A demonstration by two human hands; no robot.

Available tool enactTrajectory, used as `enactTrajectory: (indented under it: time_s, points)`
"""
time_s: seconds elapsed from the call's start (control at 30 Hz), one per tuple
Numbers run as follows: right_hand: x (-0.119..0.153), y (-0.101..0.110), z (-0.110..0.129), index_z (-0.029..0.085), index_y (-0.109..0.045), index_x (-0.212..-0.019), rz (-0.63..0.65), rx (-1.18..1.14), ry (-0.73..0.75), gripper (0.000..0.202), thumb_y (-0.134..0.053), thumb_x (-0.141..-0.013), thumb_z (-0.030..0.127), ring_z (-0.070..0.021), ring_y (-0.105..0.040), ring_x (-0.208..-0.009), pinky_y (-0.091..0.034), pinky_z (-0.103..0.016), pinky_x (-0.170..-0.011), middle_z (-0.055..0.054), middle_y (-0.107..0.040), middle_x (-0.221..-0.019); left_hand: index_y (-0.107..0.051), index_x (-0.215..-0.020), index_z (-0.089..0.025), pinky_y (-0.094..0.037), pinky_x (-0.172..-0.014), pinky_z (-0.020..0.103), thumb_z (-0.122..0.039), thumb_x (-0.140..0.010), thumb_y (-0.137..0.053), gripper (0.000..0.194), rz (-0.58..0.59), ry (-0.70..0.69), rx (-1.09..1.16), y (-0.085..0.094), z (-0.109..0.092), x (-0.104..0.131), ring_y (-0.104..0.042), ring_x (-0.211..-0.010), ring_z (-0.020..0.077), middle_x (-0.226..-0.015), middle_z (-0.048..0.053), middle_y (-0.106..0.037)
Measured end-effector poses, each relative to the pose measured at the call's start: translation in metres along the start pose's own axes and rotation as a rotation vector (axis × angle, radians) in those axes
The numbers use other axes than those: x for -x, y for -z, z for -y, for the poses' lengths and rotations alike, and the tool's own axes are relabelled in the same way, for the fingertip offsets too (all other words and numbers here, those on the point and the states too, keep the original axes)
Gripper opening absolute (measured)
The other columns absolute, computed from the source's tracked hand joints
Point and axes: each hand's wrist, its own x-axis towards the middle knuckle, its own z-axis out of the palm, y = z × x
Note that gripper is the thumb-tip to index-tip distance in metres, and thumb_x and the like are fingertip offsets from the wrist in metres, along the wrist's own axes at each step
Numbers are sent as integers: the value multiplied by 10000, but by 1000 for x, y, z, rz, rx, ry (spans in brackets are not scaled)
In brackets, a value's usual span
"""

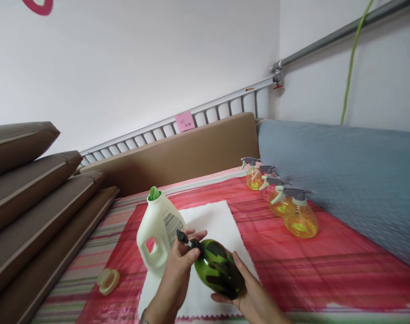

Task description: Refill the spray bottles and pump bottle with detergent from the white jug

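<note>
A dark green, rounded pump bottle point(216, 265) is held tilted above a white cloth point(221, 218), its black pump head point(187, 240) pointing up and left. The fingers of my left hand point(183, 261) close round the collar of the pump. My right hand point(243, 285) grips the bottle's base from the right. Just beyond my left hand stands a pale green detergent jug point(159, 234), uncapped, with a green spout showing in its neck. Its label is partly hidden by my left hand and the pump. A pale round cap point(108, 281) lies left of the jug.
Several spray bottles point(300, 218) with grey trigger heads stand in a row at the right, beside a blue-grey padded surface point(347, 180). Brown cushions point(32, 198) are stacked at the left. A brown board point(178, 155) and a radiator point(221, 110) close off the back.
</note>
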Motion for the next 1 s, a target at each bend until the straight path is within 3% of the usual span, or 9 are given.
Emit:
enactTrajectory:
  time_s: [0.1, 0.27, 0.47, 0.6, 0.7, 0.8, 1.0]
  points:
    - [0, 2, -1, 196, -572, -1166, -4, -8, 1, 446, -472, -864, 509, -238, -655, -876, -521, -418, -709, -106, -712, -1035, -649, -943, -182, -374, -935, 430, -346, -646, -769, 360, -2, -31, -86, 4, 1, -1, -545, -1075, 310, -1085, 131, -674]
    - [2, 4, 0, 188, -589, -1144, 15, -37, -6, 439, -475, -863, 505, -236, -656, -854, -519, -406, -690, -114, -709, -1041, -622, -1119, -217, -302, -1032, 425, -387, -721, -696, 440, 149, 11, -166, 4, -12, 1, -401, -1254, 313, -1314, 111, -540]
    - [4, 2, 3, 207, -571, -1188, 29, -23, 8, 474, -495, -843, 523, -253, -648, -888, -515, -416, -697, -119, -706, -1045, -670, -956, -218, -393, -943, 432, -368, -600, -789, 405, 41, -42, -222, 3, -8, -3, -500, -1141, 328, -1171, 106, -627]
    - [5, -1, 3, 215, -583, -1168, -18, -12, 47, 467, -520, -826, 527, -244, -644, -878, -519, -402, -682, -108, -702, -1054, -661, -1030, -205, -328, -1008, 461, -420, -615, -766, 479, 17, -6, -270, 7, -10, -4, -480, -1176, 328, -1248, 129, -583]
    - [6, -2, 2, 232, -549, -1203, -2, 28, 65, 479, -518, -827, 527, -251, -643, -899, -516, -411, -705, -103, -697, -1063, -643, -1049, -201, -342, -991, 478, -493, -521, -799, 624, -16, -67, -281, 4, -13, -3, -474, -1181, 357, -1237, 151, -583]
    - [6, -3, -1, 241, -532, -1212, 32, 92, 84, 484, -513, -826, 532, -271, -635, -939, -517, -415, -703, -103, -684, -1086, -651, -989, -182, -372, -962, 470, -508, -516, -795, 592, -32, -131, -350, 1, -10, -3, -485, -1161, 367, -1185, 164, -605]
    - [4, -1, 0, 250, -448, -1279, -4, 54, 105, 496, -496, -850, 495, -262, -634, -930, -526, -403, -665, -109, -673, -1112, -641, -981, -177, -415, -899, 439, -461, -500, -816, 585, -216, -125, -257, 18, 4, -11, -567, -1024, 313, -1069, 135, -649]
